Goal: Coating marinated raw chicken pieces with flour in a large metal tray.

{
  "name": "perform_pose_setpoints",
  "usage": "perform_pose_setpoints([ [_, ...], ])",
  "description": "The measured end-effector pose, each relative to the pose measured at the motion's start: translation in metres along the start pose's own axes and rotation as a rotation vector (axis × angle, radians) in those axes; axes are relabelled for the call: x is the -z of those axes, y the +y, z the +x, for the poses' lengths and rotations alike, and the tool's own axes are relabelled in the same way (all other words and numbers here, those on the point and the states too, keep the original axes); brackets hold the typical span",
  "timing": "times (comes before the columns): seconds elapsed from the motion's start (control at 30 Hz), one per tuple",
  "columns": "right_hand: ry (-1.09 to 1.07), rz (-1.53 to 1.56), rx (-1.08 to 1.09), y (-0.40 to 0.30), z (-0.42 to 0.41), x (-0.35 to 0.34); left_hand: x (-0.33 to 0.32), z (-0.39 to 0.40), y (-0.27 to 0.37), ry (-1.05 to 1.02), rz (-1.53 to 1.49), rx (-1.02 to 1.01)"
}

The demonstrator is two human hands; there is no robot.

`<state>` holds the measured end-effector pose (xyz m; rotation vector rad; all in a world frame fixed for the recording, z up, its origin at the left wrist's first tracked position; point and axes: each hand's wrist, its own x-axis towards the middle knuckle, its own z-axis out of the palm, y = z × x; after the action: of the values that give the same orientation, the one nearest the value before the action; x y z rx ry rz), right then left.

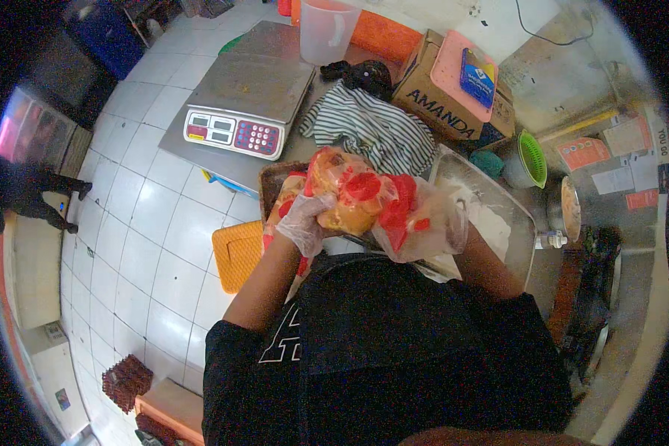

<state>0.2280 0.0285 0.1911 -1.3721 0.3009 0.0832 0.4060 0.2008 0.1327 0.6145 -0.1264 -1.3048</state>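
My left hand [308, 222], in a clear plastic glove, grips the left side of a printed clear plastic bag of bread [345, 209] held in front of my chest. Golden-brown pieces show through its film, along with red print. On the right, my right hand [458, 220] is largely hidden behind red and clear plastic bag material [401, 223]; how its fingers stand is not visible. Beneath my left hand, another red-printed bag [290, 195] lies in a brown tray [268, 187].
A digital scale [256, 83] stands at upper left, beside a striped cloth [373, 125]. Behind them are a cardboard box [435, 106] and a translucent bucket [328, 30]. A metal basin with white powder [485, 223] lies to the right. An orange stool [237, 253] is at lower left.
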Motion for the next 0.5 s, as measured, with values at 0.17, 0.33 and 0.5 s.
perform_pose_setpoints([
  [0.17,0.017,0.020,-0.018,0.002,-0.007,0.000,0.005,0.009,-0.006,0.096,-0.133,0.057],
  [0.33,0.050,0.044,-0.026,-0.001,-0.007,0.009,0.008,0.010,0.001,-0.066,0.098,0.034],
  [0.5,0.081,0.080,-0.042,0.003,-0.017,0.021,-0.018,0.007,0.005,0.000,0.150,0.050],
])
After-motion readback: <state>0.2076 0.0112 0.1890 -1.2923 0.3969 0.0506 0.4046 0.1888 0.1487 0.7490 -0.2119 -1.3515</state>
